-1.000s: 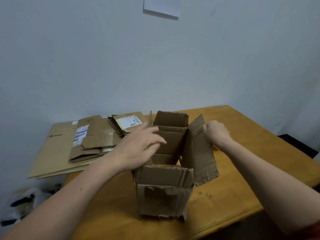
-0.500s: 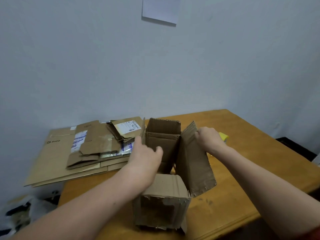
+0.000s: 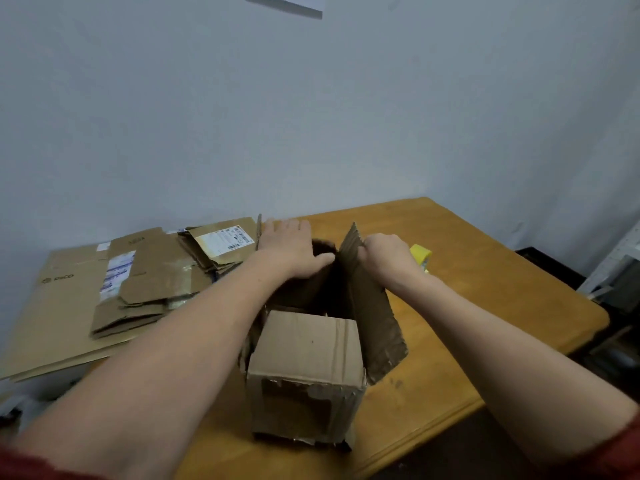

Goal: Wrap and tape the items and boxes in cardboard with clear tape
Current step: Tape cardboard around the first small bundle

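Observation:
A worn brown cardboard box (image 3: 304, 386) stands upright on the wooden table (image 3: 485, 282), its near flap folded down over the top. My left hand (image 3: 291, 247) lies flat with spread fingers on the far flap, pressing it into the opening. My right hand (image 3: 388, 254) grips the top edge of the right flap (image 3: 370, 306), which stands up and leans outward. A yellow-cored tape roll (image 3: 420, 256) peeks out just behind my right hand.
Several flattened cardboard boxes (image 3: 138, 282) with shipping labels lie stacked on the table's left side, overhanging its edge. A blue-grey wall rises behind. Dark clutter sits on the floor at the right (image 3: 616, 282). A paper hangs on the wall (image 3: 287, 3).
The near flap has been folded down flat. My left hand moved from the near side forward onto the far flap. My right hand kept hold of the right flap.

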